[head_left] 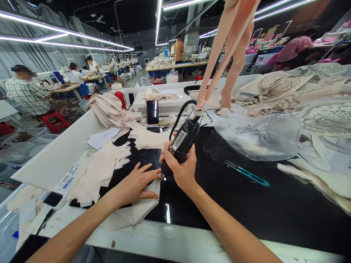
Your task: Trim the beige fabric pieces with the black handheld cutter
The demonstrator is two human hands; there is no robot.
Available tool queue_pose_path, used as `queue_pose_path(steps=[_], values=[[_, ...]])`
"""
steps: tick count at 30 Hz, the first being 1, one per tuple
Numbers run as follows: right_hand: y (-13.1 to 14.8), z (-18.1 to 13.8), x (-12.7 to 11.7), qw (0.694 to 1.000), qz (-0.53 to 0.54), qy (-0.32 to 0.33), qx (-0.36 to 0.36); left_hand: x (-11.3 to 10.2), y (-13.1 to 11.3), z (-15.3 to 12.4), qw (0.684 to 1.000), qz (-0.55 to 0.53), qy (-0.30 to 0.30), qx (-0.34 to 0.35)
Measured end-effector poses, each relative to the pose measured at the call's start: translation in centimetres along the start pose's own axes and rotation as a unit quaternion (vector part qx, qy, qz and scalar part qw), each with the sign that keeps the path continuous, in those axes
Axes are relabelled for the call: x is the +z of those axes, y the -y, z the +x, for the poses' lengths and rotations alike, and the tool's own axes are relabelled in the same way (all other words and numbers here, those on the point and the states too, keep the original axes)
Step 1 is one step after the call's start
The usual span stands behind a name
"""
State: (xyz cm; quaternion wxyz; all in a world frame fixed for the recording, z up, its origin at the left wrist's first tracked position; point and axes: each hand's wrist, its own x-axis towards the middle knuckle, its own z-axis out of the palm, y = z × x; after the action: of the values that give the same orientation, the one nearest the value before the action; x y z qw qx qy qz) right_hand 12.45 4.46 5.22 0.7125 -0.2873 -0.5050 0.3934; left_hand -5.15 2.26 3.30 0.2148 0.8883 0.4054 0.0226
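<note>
My right hand point(183, 166) is wrapped round a black corded hand tool point(186, 137) with a metal lever on its side. Beige stretchy strips point(219, 54) tied to the tool's top run upward out of view. The tool's lower end is close to the edge of a folded beige fabric piece point(146, 210), and I cannot tell whether it touches. My left hand point(137, 186) lies flat on that fabric with fingers spread, fingertips near the tool. Both fabric and hands are over a glossy black work surface point(189, 204).
Left lie stacked beige fabric pieces point(95, 171); more cut pieces point(149, 138) lie ahead. Teal thread snips point(251, 175) and a clear plastic bag point(260, 135) are on the right, beside lace fabric point(323, 117). A phone point(152, 111) leans against a white vented box point(175, 102). People sit at sewing tables beyond.
</note>
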Motion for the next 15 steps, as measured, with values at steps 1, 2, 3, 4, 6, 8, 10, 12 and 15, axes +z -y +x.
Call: queue_pose_path(steps=[1, 2, 3, 4, 6, 8, 10, 12, 15], values=[[0.04, -0.03, 0.03, 1.000, 0.001, 0.001, 0.003, -0.01, -0.03, 0.00, 1.000, 0.001, 0.000, 0.000], [0.12, -0.06, 0.07, 1.000, 0.002, 0.003, 0.005, 0.00, -0.03, -0.01, 1.000, 0.004, 0.001, -0.001], [0.21, -0.09, 0.10, 1.000, 0.003, 0.006, 0.008, 0.02, 0.00, -0.01, 1.000, 0.006, 0.001, -0.002], [0.32, -0.13, 0.12, 1.000, 0.003, 0.007, 0.009, 0.06, 0.03, -0.02, 1.000, 0.008, 0.002, -0.003], [0.50, -0.22, 0.13, 1.000, 0.004, 0.006, 0.005, 0.15, 0.14, -0.02, 1.000, 0.007, -0.001, -0.001], [0.60, -0.27, 0.11, 1.000, 0.005, 0.002, -0.002, 0.23, 0.26, -0.02, 1.000, 0.003, -0.007, 0.004], [0.60, -0.26, 0.09, 1.000, 0.007, -0.001, -0.007, 0.29, 0.36, 0.00, 1.000, 0.001, -0.009, 0.004], [0.52, -0.18, 0.09, 1.000, 0.012, -0.003, -0.005, 0.34, 0.44, 0.01, 1.000, 0.000, -0.009, 0.003], [0.38, -0.10, 0.10, 1.000, 0.011, -0.009, 0.002, 0.42, 0.55, 0.03, 1.000, -0.004, -0.013, 0.006]])
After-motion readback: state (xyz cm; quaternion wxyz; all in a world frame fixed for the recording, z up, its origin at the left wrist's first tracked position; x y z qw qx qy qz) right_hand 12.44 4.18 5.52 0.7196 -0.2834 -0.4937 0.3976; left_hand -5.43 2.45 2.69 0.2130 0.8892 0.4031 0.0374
